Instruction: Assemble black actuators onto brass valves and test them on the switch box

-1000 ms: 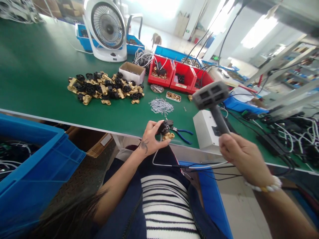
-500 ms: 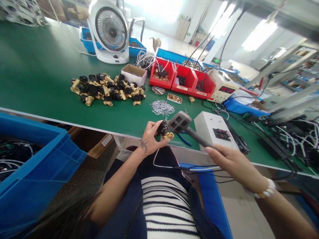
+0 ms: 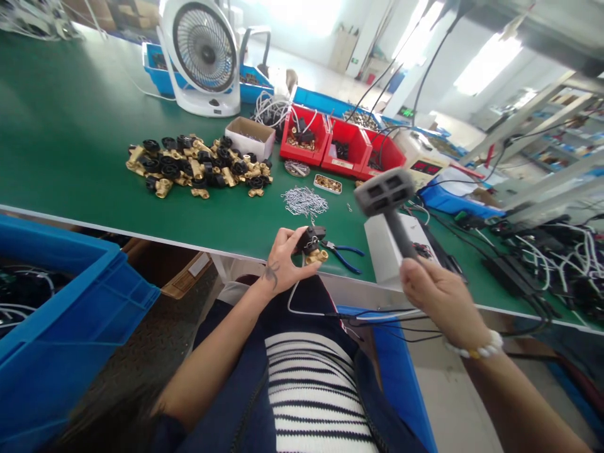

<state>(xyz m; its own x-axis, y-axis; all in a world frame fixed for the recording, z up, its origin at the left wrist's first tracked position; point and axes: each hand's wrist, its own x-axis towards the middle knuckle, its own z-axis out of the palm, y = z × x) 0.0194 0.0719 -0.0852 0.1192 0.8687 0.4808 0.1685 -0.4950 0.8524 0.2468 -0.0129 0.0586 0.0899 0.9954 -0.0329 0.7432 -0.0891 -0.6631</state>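
At the near edge of the green tabletop [image 3: 85,145], the left hand [image 3: 282,264] has its fingers closed on a small valve [image 3: 313,245], black body over a brass fitting, its brass end pointing right. The right hand [image 3: 431,292] wraps its fingers around the handle of a grey mallet [image 3: 387,192] raised over that edge, with its long axis running up and slightly left and its blocky head topmost. Blue-handled pliers [image 3: 349,255] lie just beside the valve.

Single head-worn view, facing forward and down, close over lap, green bench [image 3: 70,157] beyond
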